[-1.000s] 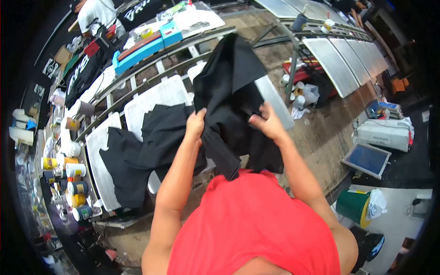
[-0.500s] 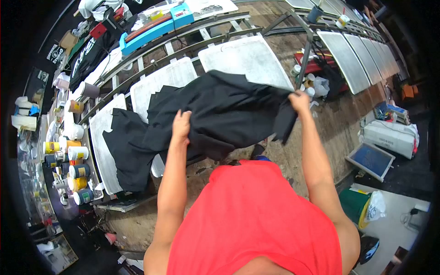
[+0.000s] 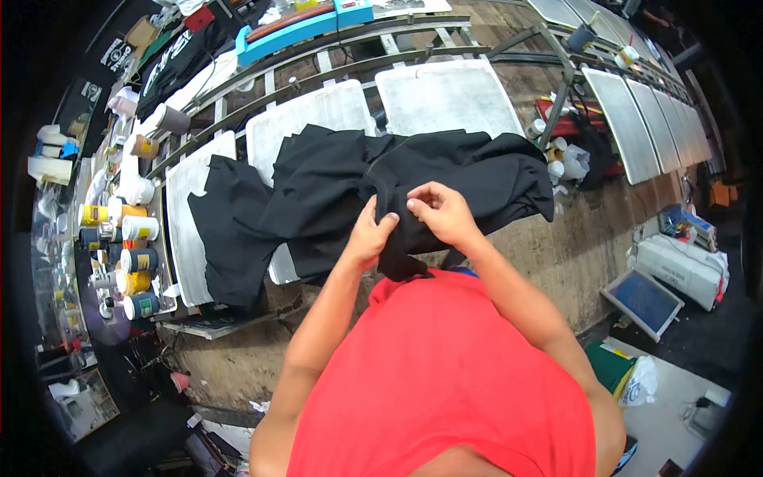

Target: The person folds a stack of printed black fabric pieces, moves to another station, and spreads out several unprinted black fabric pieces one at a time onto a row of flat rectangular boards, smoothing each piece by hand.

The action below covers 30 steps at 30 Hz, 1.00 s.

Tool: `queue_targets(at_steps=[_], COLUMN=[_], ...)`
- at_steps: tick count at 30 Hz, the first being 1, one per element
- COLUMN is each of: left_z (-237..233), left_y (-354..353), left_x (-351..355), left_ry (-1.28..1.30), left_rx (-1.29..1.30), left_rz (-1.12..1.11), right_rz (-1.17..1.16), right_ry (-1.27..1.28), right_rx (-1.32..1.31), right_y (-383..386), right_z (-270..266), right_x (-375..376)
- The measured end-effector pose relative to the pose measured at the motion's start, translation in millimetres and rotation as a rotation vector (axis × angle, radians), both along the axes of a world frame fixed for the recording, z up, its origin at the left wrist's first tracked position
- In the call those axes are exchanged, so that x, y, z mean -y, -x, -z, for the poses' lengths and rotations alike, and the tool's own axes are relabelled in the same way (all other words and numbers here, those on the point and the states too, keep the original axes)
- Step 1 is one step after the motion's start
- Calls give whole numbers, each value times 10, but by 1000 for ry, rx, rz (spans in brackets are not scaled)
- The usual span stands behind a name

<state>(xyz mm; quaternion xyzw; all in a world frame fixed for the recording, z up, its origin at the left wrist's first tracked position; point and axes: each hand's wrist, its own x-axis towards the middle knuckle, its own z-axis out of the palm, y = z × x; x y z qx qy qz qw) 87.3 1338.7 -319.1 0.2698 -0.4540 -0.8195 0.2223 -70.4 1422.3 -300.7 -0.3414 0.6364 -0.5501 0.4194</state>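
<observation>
Black fabric (image 3: 318,175) lies in folds across the white platens, spreading from the left platen to the right. My left hand (image 3: 370,235) grips a ribbed-looking edge of it near the middle, thumb against the cloth. Just to the right, my right hand (image 3: 442,213) is at the same part of the fabric, with thumb and index finger pinched together at the cloth. Whatever small bit lies between those right fingertips is too small to make out. Part of the fabric hangs down in front of my red shirt (image 3: 445,358).
White platens (image 3: 445,95) stand on a metal rail frame behind the fabric. Ink tubs (image 3: 140,228) crowd the left side. A blue device (image 3: 302,32) sits at the top. More platens (image 3: 620,119) and a framed screen (image 3: 644,302) are at the right.
My right hand has come in from the far right end of the fabric to beside my left hand. My left hand has moved right and down. The cloth's right part now lies lower.
</observation>
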Motion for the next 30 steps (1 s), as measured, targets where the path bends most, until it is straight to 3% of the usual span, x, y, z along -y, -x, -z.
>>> queue_targets(at_steps=[4, 6, 7, 9, 14, 20, 22, 25, 27, 30], left_z=[-160, -130, -138, -197, -129, -179, -85, 38, -90, -212], left_y=[13, -2, -8, -8, 29, 73, 70, 96, 103, 133], left_x=[-116, -110, -122, -132, -82, -133, -129, -166, -191, -202], left_ry=[-16, -12, -16, 240, 255, 324, 324, 354, 148, 202], left_rx=[-103, -154, -156, 61, 79, 54, 93, 176, 144, 209], left_rz=[-109, 62, 61, 59, 214, 246, 269, 95, 78, 53], right_rz=[-43, -21, 4, 27, 100, 105, 77, -9, 62, 145], right_ry=[-39, -50, -55, -76, -140, -240, -122, -162, -118, -84], right_rx=[-256, -227, -200, -148, -86, -275, -47, 63, 52, 78], right_y=[-19, -13, -13, -12, -1, -19, 16, 87, 92, 68], right_z=[-233, -250, -252, -226, -296, -326, -186, -164, -86, -73], right_x=[-78, -112, -123, -130, -150, -207, -238, -302, -356, -442])
